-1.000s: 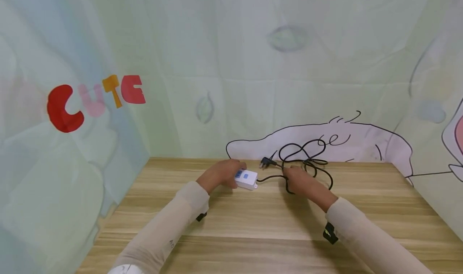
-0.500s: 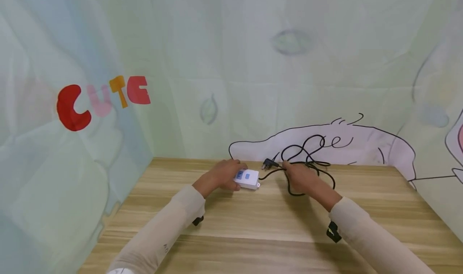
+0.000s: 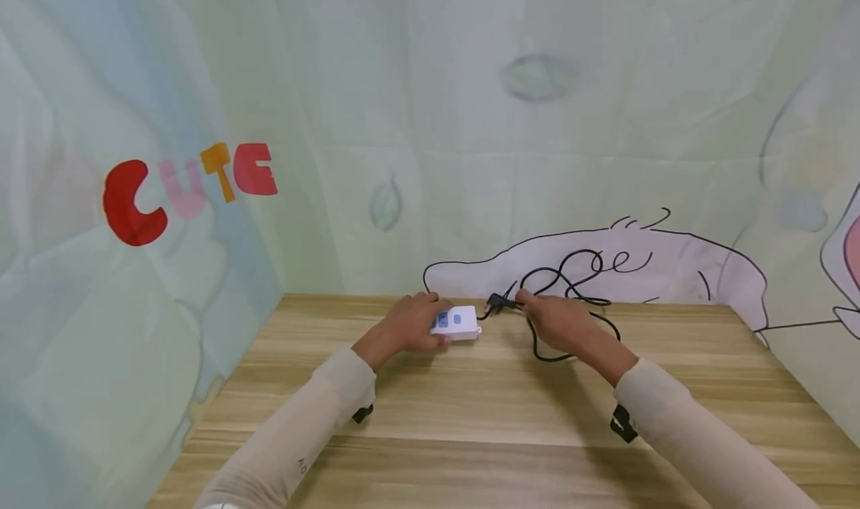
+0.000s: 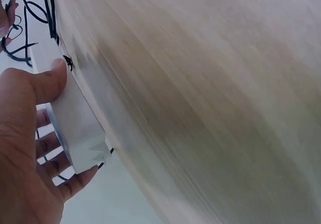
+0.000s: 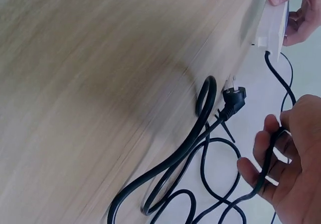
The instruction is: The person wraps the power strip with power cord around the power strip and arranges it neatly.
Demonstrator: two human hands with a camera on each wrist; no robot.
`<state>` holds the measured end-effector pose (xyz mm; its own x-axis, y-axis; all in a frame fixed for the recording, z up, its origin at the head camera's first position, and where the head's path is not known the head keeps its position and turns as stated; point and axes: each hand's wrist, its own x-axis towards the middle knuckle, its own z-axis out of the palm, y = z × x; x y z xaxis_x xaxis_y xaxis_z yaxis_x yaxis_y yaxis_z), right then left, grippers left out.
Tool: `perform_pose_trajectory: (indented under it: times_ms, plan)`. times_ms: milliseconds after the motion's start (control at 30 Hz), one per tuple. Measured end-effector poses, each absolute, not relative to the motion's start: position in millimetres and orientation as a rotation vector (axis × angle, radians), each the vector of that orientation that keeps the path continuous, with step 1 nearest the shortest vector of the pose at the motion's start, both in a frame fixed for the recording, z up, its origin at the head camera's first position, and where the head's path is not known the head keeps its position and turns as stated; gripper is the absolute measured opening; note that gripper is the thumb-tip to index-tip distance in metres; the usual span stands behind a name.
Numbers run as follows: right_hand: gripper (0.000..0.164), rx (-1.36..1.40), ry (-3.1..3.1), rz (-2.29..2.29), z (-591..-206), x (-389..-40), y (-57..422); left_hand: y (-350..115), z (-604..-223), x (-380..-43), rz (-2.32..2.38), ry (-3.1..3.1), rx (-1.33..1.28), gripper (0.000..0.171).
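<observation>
My left hand (image 3: pixel 413 324) grips the end of a white power strip (image 3: pixel 465 324) with blue sockets, near the table's back edge. In the left wrist view, the thumb lies on one face of the strip (image 4: pixel 77 118) and the fingers wrap the other. To its right, my right hand (image 3: pixel 561 324) holds the strip's black power cord. The right wrist view shows the cord (image 5: pixel 173 158) in loose loops, with one stretch running across the curled fingers and under the thumb. The black plug (image 5: pixel 233 99), its metal pins bare, sits beside the loops, between the two hands.
The wood-grain table (image 3: pixel 463 419) extends toward me from the hands. A printed cloth backdrop (image 3: pixel 336 218) rises right behind the table's back edge, and cord loops stand against it. Dark wrist devices (image 3: pixel 623 422) hang under both sleeves.
My left hand has shifted slightly left and back with the power strip. The right hand has moved slightly left and up, closer to the plug, and the visible cord between strip and hand has shortened.
</observation>
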<state>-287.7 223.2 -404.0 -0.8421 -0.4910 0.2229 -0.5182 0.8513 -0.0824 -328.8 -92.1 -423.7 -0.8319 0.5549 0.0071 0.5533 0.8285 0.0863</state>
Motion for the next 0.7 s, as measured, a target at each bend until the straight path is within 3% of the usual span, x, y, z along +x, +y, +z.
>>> perform_pose_trajectory:
  times_ms: [700]
  plan:
    - [0.02, 0.664, -2.902, 0.156, -407, -285, 210, -94, -432, -329, 0.148, 3.078, 0.874, 0.069]
